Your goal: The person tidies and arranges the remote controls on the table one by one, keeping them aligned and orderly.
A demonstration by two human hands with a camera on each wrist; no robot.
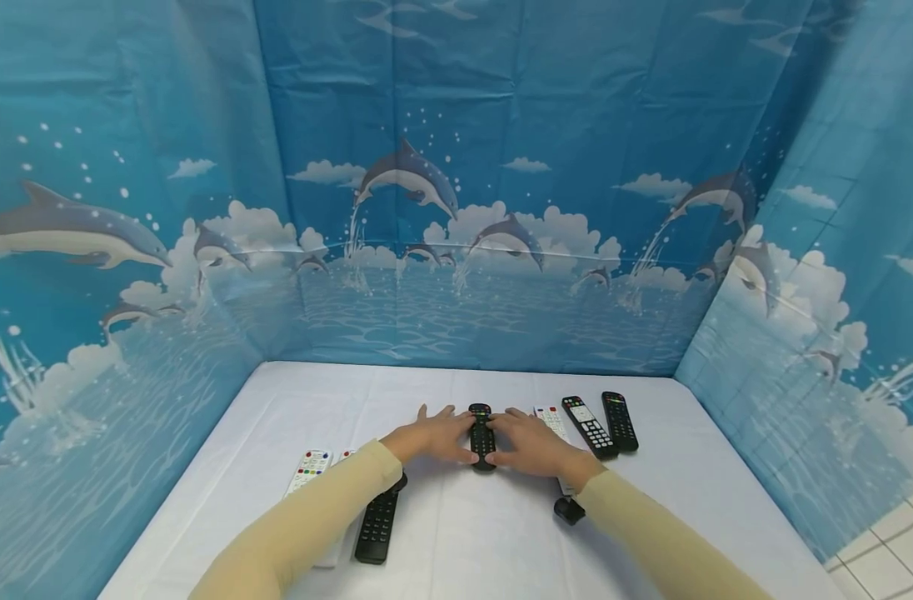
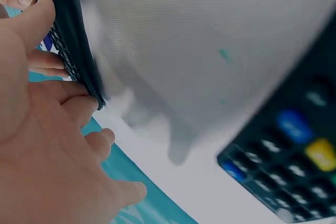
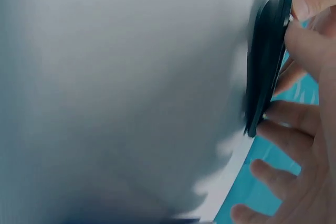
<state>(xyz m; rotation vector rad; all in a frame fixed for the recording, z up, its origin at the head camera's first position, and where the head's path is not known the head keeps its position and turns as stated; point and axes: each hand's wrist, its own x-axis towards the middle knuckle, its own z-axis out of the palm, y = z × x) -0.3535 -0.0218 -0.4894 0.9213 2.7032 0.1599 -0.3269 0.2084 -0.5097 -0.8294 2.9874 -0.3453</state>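
Observation:
A black remote control (image 1: 482,439) with rows of buttons lies lengthwise away from me, near the middle of the white table. My left hand (image 1: 436,437) holds its left edge, thumb at the near end and fingers farther up. From the other side my right hand (image 1: 533,444) grips the right edge in the same manner. In the left wrist view, thumb and fingertips meet the side of the remote control (image 2: 73,40), while the other fingers stick out. The right wrist view shows the remote control (image 3: 266,61) edge-on between both hands' fingers.
On the right lie a black remote with pale buttons (image 1: 590,427), another black remote (image 1: 620,421) and a white remote (image 1: 551,419), partly behind my hand. Left of me are a black remote (image 1: 377,525) and white remotes (image 1: 306,471) partly under my sleeve. Dolphin-print curtains (image 1: 456,317) border the table.

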